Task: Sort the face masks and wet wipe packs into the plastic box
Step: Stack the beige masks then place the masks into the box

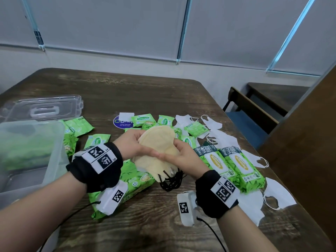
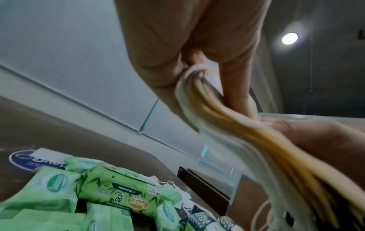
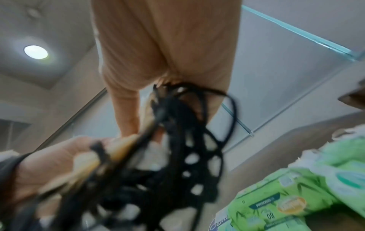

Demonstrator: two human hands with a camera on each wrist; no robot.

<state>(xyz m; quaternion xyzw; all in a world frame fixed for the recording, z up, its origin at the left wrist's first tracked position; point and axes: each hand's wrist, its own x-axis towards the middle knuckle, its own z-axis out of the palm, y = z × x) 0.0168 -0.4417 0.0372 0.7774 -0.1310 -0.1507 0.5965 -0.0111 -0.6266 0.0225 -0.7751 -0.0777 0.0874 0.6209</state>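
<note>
1. Both hands hold one stack of cream masks above the surface. The left hand grips the stack's left edge, thumb on top and fingers under. The right hand is clenched on its near right edge.
2. In the left wrist view the stack shows edge-on as many thin cream layers, pinched between the two hands.
3. Black ear loops hang in a tangle from the stack's near end, just above the surface. In the right wrist view the loops fill the middle, blurred.
4. Under the stack and the left wrist lies a large green wipe pack, flat on the surface.
5. Right of the stack, two more large wipe packs lie side by side, touching each other.
6. Beyond the stack, small green wipe packs lie scattered, some overlapping, beside a round blue sticker.
7. White masks lie loose beyond and right of the stack; more of them lie at the near right, past the two large packs.
8. Left of the stack stands the plastic box, open, with green packs showing through its cloudy wall.
9. Beyond the box, the clear lid lies flat on the surface.
</note>
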